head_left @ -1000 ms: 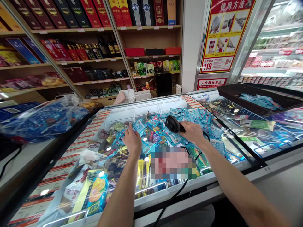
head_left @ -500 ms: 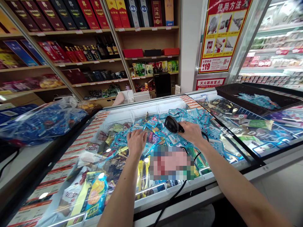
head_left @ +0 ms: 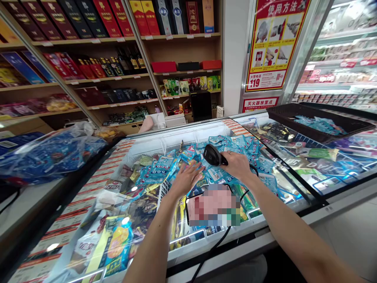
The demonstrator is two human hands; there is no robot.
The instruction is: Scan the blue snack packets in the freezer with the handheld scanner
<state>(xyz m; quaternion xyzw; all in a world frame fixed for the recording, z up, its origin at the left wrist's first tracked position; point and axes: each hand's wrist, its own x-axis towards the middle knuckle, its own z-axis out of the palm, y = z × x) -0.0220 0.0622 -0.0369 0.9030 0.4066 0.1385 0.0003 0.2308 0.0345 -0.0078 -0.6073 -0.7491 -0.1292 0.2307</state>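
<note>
My right hand point(head_left: 235, 165) is wrapped round the handle of a black barcode scanner point(head_left: 212, 155), its head tilted up and to the left. A black cable point(head_left: 222, 237) runs from it toward the front edge. My left hand point(head_left: 187, 179) is spread with fingers apart, low over several small blue packets point(head_left: 161, 169); whether it touches them I cannot tell. More blue packets lie strewn around the scanner on the glass top of a chest freezer point(head_left: 141, 143). A phone point(head_left: 212, 206) with a blurred screen lies nearer me, between my forearms.
At the right, a black tray point(head_left: 319, 131) holds more blue packets. A clear plastic bag of blue packages point(head_left: 59, 153) sits on the left counter. Packaged ice creams point(head_left: 119, 245) show through the glass. Shelves of boxes point(head_left: 182, 70) stand behind.
My left hand has shifted right and toward me, and its curled fingers have spread. Blue packets that it covered now show. My right hand keeps the scanner in about the same place.
</note>
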